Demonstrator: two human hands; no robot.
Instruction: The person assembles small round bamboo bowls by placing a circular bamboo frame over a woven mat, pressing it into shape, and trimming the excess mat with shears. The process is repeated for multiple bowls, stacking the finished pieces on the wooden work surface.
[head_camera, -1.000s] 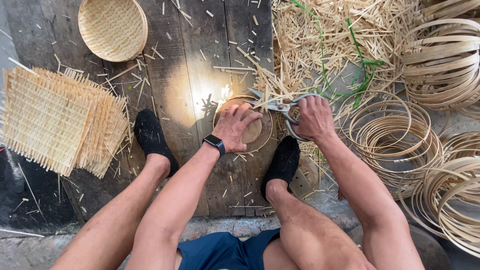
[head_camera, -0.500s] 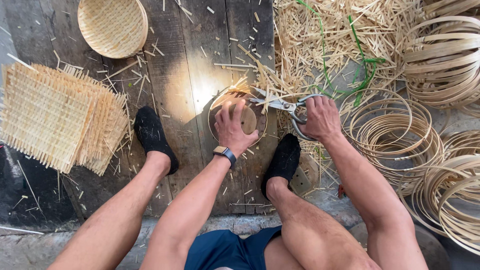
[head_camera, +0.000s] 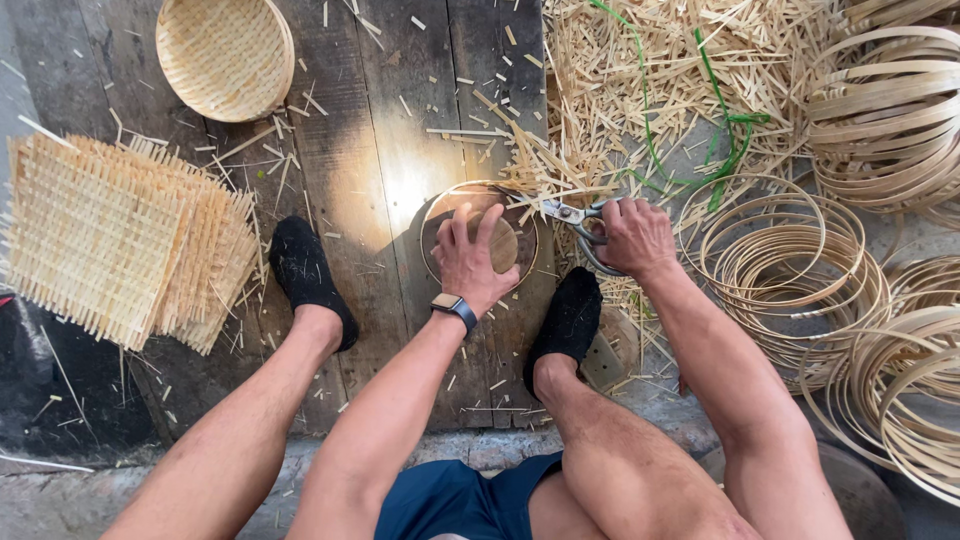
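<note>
Head view: pressing the left hand flat on a round tray lying on the boards between the feet, grip spread wide, while clasping shears in the right hand, blades at the tray's right rim. Possibly risking a nicked fingertip or a crooked cut, with fingers lying near the blades and loose trimmings crowding the rim.

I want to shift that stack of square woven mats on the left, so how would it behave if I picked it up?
The stack of woven mats is thin open-weave strips, so probably light for its size. The sheets lie fanned and misaligned, so they would likely slide apart unless gripped together. Loose strip ends bristle at the edges and may snag or snap.
</note>
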